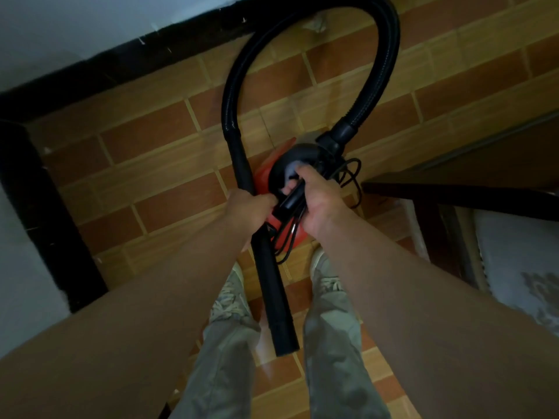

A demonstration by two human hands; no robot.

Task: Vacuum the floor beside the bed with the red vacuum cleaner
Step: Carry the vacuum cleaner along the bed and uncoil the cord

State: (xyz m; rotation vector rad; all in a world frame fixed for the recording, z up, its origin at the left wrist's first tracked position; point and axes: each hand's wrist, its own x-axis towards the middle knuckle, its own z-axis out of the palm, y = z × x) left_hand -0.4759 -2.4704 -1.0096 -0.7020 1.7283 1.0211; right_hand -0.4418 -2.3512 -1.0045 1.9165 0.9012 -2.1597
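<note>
Floor (151, 152) — glossy brick-pattern tiles, orange and brown.
Left hand (249, 208) — fingers wrapped round the black hose (233, 116) where the ribbed, bendy loop meets a smooth stiff tube; probably to stop it swinging.
Red vacuum cleaner (261, 178) — small, hard plastic, rounded black top; held between both hands above the shoes (230, 294), seemingly being carried.
Right hand (322, 204) — clenched on the black handle (292, 198), thin cord (352, 173) bunched in, likely against trailing.
Bed (514, 267) — dark frame, pale patterned mattress.

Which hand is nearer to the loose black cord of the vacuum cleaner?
Right. The right hand grips the handle just beside the cord; the left hand grips the black tube on the far side of the handle.
</note>
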